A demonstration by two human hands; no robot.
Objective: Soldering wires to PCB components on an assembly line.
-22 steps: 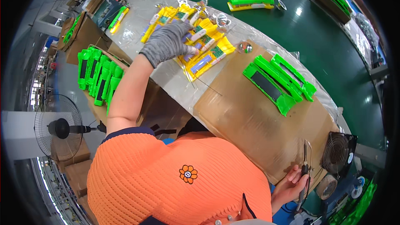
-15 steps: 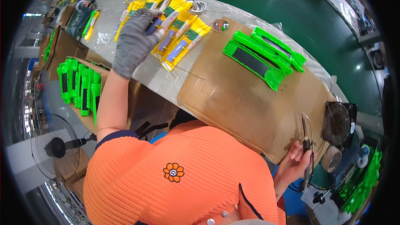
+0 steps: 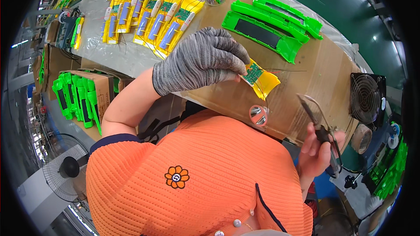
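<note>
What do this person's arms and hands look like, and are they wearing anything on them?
The left hand wears a marled grey knit glove; the right hand is bare. The left sleeve is short, orange and knitted, with a dark navy edge.

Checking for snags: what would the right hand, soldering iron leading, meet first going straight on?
Probably the thin wire off the yellow piece, then the nearest green shell; heights are unclear.

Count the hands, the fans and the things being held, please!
Hands (left hand, right hand): 2
Fans (round fan, square fan): 2
Held things (yellow piece, soldering tool): 2
Total: 6
</note>
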